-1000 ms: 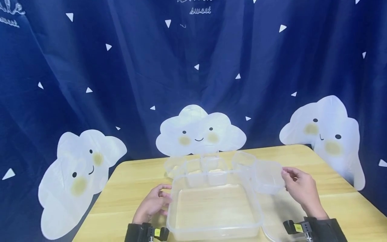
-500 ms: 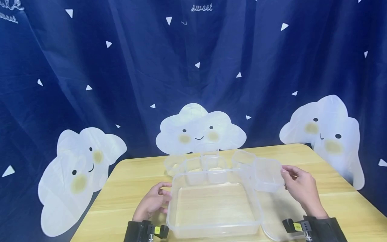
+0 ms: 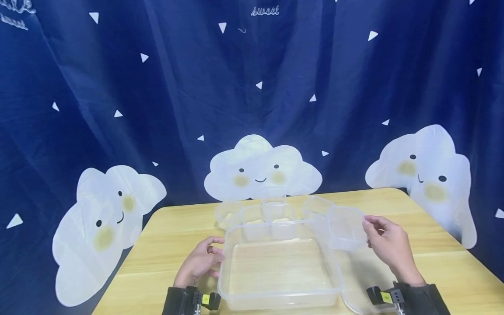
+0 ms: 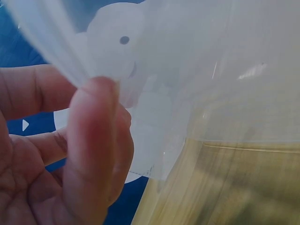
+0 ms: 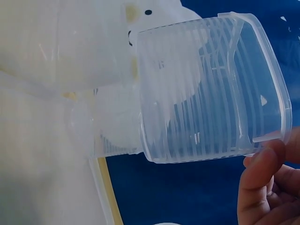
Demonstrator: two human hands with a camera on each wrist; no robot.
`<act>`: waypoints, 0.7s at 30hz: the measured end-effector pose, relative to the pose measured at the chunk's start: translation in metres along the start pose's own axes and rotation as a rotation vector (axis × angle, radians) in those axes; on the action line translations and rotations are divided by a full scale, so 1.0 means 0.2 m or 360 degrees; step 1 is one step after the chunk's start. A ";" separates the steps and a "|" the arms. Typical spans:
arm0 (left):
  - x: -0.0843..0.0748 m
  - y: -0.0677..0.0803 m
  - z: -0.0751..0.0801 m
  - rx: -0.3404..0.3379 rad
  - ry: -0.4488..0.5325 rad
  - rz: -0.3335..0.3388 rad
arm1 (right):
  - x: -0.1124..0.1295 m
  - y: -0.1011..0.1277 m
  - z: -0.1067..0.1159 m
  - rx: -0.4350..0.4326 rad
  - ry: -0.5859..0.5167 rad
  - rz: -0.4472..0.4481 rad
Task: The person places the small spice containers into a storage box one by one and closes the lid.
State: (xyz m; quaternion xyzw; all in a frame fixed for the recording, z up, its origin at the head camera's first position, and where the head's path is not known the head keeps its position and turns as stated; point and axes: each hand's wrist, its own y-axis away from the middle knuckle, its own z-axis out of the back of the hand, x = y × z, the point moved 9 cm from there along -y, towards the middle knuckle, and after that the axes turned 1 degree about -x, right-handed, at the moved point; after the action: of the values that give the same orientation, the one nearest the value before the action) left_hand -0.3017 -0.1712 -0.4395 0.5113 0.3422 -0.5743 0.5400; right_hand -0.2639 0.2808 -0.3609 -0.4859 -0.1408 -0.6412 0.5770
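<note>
My right hand [image 3: 387,245] pinched a small clear container [image 3: 346,227] at its rim, between the thumb and the fingers. I had this container near the far right corner of a large clear box [image 3: 277,299], which stood on the wooden surface [image 3: 145,253] in front of me. My left hand [image 3: 198,262] was at the left side of this box, with the fingers bent against it; whether they really gripped it, I cannot tell. To the right of the box lay a clear lid [image 3: 364,273], flat on the surface. Behind the box there were several other small containers [image 3: 316,206], quite close together. At the back hung a blue curtain [image 3: 177,65] with smiling white clouds [image 3: 260,153].
</note>
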 end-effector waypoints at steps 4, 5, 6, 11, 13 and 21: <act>0.00 0.00 0.00 0.0005 0.0008 0.0001 | 0.01 0.00 0.00 -0.0007 -0.0036 0.0032; 0.00 0.00 0.00 0.0004 0.0006 0.0001 | 0.01 0.00 0.00 -0.0006 -0.0046 0.0034; 0.00 0.00 0.00 0.0004 0.0007 0.0002 | 0.02 0.00 0.00 -0.0005 -0.0052 0.0035; 0.00 0.00 0.00 -0.0004 -0.0004 0.0003 | 0.02 0.01 -0.02 0.0010 -0.0066 0.0033; 0.00 0.00 0.00 -0.0009 -0.0011 0.0001 | 0.02 0.01 -0.02 0.0014 -0.0066 0.0033; 0.00 0.00 0.00 0.0006 -0.0006 -0.0007 | 0.05 0.02 -0.05 0.0014 -0.0110 0.0065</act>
State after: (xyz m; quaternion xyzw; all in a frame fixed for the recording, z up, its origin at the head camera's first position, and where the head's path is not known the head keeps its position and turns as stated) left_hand -0.3006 -0.1706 -0.4389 0.5105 0.3413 -0.5770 0.5385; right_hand -0.2640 0.2661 -0.3588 -0.5080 -0.1533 -0.6115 0.5869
